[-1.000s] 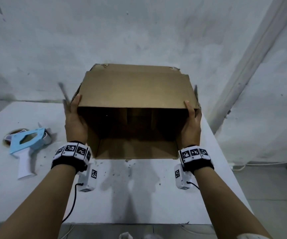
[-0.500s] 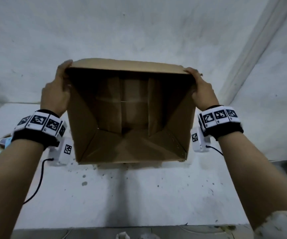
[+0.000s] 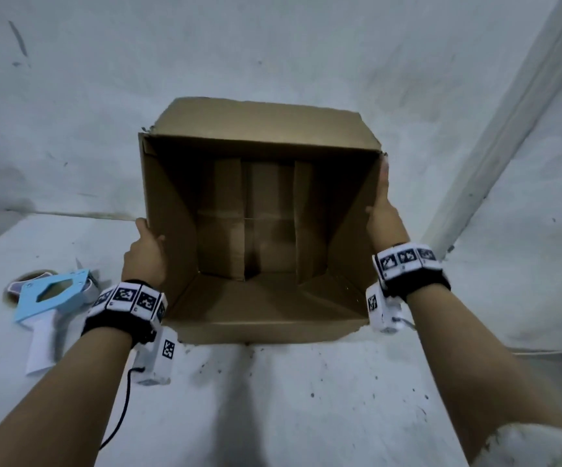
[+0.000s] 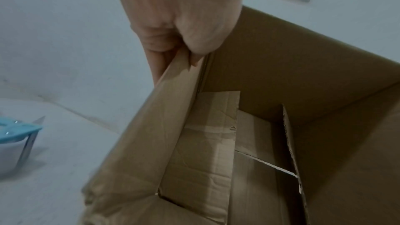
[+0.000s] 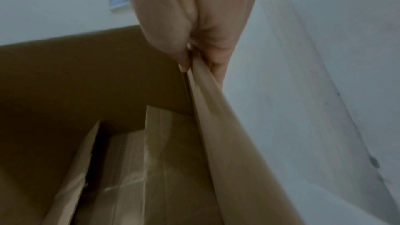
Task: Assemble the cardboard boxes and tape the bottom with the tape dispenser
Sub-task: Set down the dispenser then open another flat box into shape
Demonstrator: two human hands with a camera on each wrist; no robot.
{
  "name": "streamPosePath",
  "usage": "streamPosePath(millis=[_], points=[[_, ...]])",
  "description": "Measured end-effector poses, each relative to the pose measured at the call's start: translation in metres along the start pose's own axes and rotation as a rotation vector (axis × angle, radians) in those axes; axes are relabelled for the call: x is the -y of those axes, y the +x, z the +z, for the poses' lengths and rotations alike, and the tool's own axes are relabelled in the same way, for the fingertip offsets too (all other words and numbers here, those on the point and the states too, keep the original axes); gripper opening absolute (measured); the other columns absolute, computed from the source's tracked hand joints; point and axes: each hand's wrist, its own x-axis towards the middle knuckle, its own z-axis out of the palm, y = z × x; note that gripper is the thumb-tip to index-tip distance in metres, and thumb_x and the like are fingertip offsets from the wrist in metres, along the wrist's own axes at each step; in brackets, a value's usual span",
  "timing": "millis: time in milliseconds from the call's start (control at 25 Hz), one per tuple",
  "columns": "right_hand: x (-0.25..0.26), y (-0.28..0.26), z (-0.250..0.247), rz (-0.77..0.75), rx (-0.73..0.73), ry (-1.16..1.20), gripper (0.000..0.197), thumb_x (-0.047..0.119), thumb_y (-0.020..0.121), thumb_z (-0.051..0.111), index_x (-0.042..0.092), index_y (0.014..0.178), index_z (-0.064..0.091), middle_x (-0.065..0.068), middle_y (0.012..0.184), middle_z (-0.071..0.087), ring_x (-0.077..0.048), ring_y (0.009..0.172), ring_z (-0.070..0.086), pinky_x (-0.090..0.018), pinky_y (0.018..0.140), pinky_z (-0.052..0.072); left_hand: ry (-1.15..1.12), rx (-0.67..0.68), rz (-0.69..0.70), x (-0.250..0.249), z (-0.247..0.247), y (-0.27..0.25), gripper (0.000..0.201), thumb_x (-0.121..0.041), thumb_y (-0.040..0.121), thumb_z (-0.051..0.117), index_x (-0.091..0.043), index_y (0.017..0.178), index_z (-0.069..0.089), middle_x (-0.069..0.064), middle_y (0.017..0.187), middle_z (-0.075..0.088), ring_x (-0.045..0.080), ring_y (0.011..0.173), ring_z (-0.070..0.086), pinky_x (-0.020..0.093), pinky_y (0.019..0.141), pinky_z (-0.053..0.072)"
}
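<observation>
Holding the cardboard box between your two hands, you have it up over the white tabletop with its open mouth turned toward you, so you look straight down inside to the folded bottom flaps. Its near lower edge sits low, close to the tabletop; whether it touches, the pictures do not settle. The bottom, the face that takes the tape, points away from you toward the wall, so I judge the next move needs the box rolled forward until that face comes up.

Your left hand is clamped on the left wall's rim, low on that side: the left wrist view shows the thumb inside the box and the fingers curled round the outside. Your right hand grips the right wall higher up, its thumb lying along the rim toward the far corner; the right wrist view shows the cardboard edge pinched between thumb and fingers.

Inside, a thin pale line runs across the seam where the flaps meet; it may be tape or light through the gap, and I cannot tell which.

The tape dispenser, blue with a white handle, lies flat on the tabletop to the left of the box, near your left wrist and apart from the cardboard, handle end toward you. Your left hand is the nearer one to it.
</observation>
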Motion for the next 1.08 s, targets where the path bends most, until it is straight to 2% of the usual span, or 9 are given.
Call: streamPosePath(millis=[80,120,240,400,560,640,720,920,1080], points=[[-0.025,-0.035,0.024,0.062,-0.045,-0.037,0.072,0.006,0.096,0.037,0.023,0.147,-0.011,-0.016,0.082,0.058,-0.017,0.054,0.050,-0.025,0.056,0.040,0.024,0.013,-0.022,-0.003,-0.001,0.012,0.034,-0.014,0.099,0.032,0.002,0.129,0.026,0.040,0.115,0.052,0.053,0.107,0.051,0.053,0.089,0.040],[-0.038,-0.054,0.036,0.085,-0.048,-0.026,0.071,0.008,0.097,0.038,0.024,0.147,-0.010,-0.022,0.093,0.064,-0.019,0.059,0.055,-0.025,0.059,0.044,0.040,0.026,-0.038,-0.004,-0.002,0.015,0.036,-0.014,0.099,0.032,0.002,0.130,0.025,0.040,0.117,0.052,0.053,0.109,0.050,0.053,0.091,0.039],[-0.055,-0.077,0.055,0.167,0.022,0.084,0.063,0.015,0.099,0.030,0.034,0.146,-0.009,-0.023,0.125,0.057,-0.036,0.095,0.064,-0.042,0.088,0.049,0.042,0.053,-0.068,-0.004,-0.005,0.025,0.035,-0.014,0.099,0.034,0.002,0.128,0.026,0.040,0.120,0.050,0.053,0.111,0.049,0.053,0.092,0.038],[-0.046,-0.050,0.050,0.261,0.041,0.012,0.065,0.008,0.097,0.030,0.025,0.147,-0.006,-0.025,0.098,0.065,-0.029,0.071,0.057,-0.036,0.070,0.044,-0.142,0.052,-0.036,-0.001,-0.001,0.015,0.042,-0.015,0.096,0.043,-0.002,0.133,0.029,0.035,0.125,0.052,0.050,0.113,0.050,0.047,0.094,0.039],[-0.042,-0.047,0.051,0.314,0.011,-0.021,0.066,0.001,0.093,0.033,0.019,0.147,0.000,-0.028,0.100,0.063,-0.042,0.085,0.061,-0.046,0.078,0.047,-0.521,0.060,0.053,0.044,0.039,-0.039,0.090,-0.019,0.080,0.069,-0.017,0.148,0.010,0.009,0.153,0.027,0.026,0.139,0.031,0.034,0.113,0.028],[-0.048,-0.046,0.051,0.338,0.021,-0.002,0.065,0.001,0.093,0.032,0.021,0.147,0.002,-0.028,0.109,0.062,-0.044,0.094,0.060,-0.047,0.084,0.045,-0.395,0.158,0.105,0.066,0.054,-0.049,0.129,-0.020,0.059,0.086,-0.018,0.149,-0.006,0.004,0.158,0.008,0.020,0.145,0.016,0.038,0.118,0.020],[-0.054,-0.044,0.050,0.337,0.070,0.075,0.063,0.004,0.094,0.035,0.023,0.146,0.004,-0.027,0.118,0.059,-0.043,0.102,0.058,-0.047,0.090,0.044,-0.265,0.211,0.168,0.078,0.059,-0.041,0.147,-0.014,0.047,0.091,-0.013,0.147,-0.016,0.009,0.158,0.000,0.024,0.147,0.010,0.045,0.119,0.019],[-0.054,-0.081,0.056,0.223,0.197,0.421,0.089,0.021,0.082,0.066,0.018,0.146,0.004,-0.013,0.146,0.037,-0.032,0.130,0.042,-0.043,0.109,0.035,-0.309,0.158,0.185,0.080,0.053,-0.029,0.134,-0.017,0.044,0.093,-0.015,0.144,0.003,0.011,0.149,0.022,0.029,0.136,0.033,0.054,0.107,0.037],[-0.054,-0.111,0.054,0.243,0.150,0.489,0.093,0.026,0.075,0.069,0.025,0.146,0.008,-0.002,0.147,0.037,-0.027,0.131,0.042,-0.046,0.110,0.035,-0.422,0.117,0.239,0.064,0.030,-0.059,0.105,-0.003,0.055,0.087,-0.042,0.129,0.022,-0.005,0.130,0.040,0.006,0.115,0.043,0.034,0.100,0.038]])
